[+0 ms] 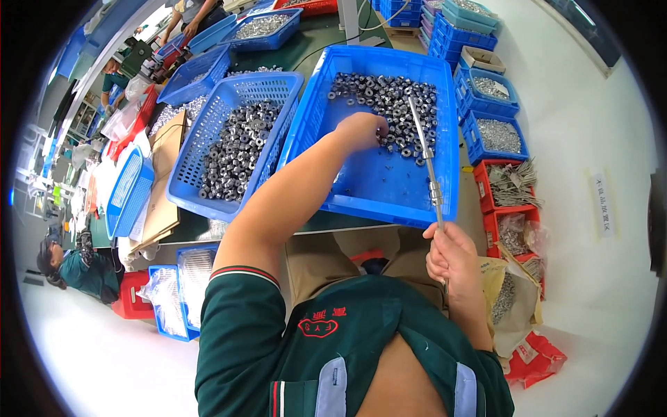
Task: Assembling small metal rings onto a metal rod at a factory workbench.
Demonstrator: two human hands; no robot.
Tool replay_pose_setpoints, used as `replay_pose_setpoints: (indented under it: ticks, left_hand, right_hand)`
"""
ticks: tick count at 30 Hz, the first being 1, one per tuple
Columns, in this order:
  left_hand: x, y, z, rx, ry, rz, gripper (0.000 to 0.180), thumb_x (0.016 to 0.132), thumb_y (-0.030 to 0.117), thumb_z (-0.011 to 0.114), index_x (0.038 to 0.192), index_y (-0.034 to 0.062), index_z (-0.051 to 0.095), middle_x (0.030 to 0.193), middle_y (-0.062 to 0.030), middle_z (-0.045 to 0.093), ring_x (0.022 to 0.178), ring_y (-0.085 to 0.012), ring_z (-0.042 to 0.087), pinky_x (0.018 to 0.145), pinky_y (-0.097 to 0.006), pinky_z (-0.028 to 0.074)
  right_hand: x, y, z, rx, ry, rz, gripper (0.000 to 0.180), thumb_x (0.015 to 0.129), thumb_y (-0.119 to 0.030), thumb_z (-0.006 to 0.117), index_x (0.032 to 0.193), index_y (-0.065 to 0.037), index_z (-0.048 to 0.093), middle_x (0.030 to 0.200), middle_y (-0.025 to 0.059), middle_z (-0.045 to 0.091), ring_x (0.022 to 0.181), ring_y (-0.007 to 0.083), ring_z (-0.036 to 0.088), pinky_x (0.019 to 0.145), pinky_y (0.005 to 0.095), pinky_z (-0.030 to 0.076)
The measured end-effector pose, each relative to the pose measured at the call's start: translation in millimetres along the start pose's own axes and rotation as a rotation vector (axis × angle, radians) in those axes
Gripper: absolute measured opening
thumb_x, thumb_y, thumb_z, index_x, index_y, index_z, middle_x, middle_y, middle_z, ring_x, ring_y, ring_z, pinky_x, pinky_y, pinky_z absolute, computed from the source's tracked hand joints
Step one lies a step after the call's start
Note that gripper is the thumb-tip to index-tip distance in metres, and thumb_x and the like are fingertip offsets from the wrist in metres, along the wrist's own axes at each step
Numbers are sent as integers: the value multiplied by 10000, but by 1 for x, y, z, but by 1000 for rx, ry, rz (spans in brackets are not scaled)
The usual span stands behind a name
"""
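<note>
A large blue plastic bin (358,201) stands in front of me, with a heap of small round metal nuts or collars (399,104) in its far part. My left hand (361,131) reaches into it at the near left edge of the heap. Its fingers are curled down; what they hold, if anything, is hidden. On the right, my right hand (453,258) is closed round the lower end of a thin metal rod (421,132). The rod slants up over the bin's right side, its tip above the heap. Several ring-shaped metal pieces (435,193) sit around its lower part.
Left of the bin stands a blue perforated basket (184,170) holding similar metal parts (240,146). Cardboard (163,184) and another blue basket (128,191) lie farther left. Stacked blue crates (479,97) and red bins (492,222) line the right side. Other people (90,260) work beyond.
</note>
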State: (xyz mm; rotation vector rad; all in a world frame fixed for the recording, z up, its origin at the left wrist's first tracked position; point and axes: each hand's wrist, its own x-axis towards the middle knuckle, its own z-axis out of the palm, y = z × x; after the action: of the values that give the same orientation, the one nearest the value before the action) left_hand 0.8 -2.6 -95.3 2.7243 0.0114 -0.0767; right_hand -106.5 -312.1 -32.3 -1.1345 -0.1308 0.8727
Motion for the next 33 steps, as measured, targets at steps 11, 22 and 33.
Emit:
replay_pose_setpoints:
  ticks: [11,22,33]
  left_hand:
    - [-6,9,-44,-533,94,-181,224,753,208,718,875,37,642,783,-68,643,704,-154,613,622,-304,477]
    - [-26,31,-65,-1774,-55,-106,266,923,198,494,1119,23,540,994,-107,618,910,-215,599,826,-353,465]
    - [-28,36,-62,-1785,-90,-1,248,893,137,561,1110,18,544,1052,-116,619,984,-239,595,872,-358,457]
  right_hand:
    - [-2,3,-3,12,-25,39,178,957,-198,466,948,-25,505,537,-49,329,406,24,271,384,183,235]
    - [1,3,10,-41,-62,93,154,953,-182,469,949,-32,507,554,-56,332,429,14,271,396,178,223]
    - [3,1,15,-61,-13,53,160,952,-186,470,954,-30,503,552,-51,336,420,17,279,388,180,241]
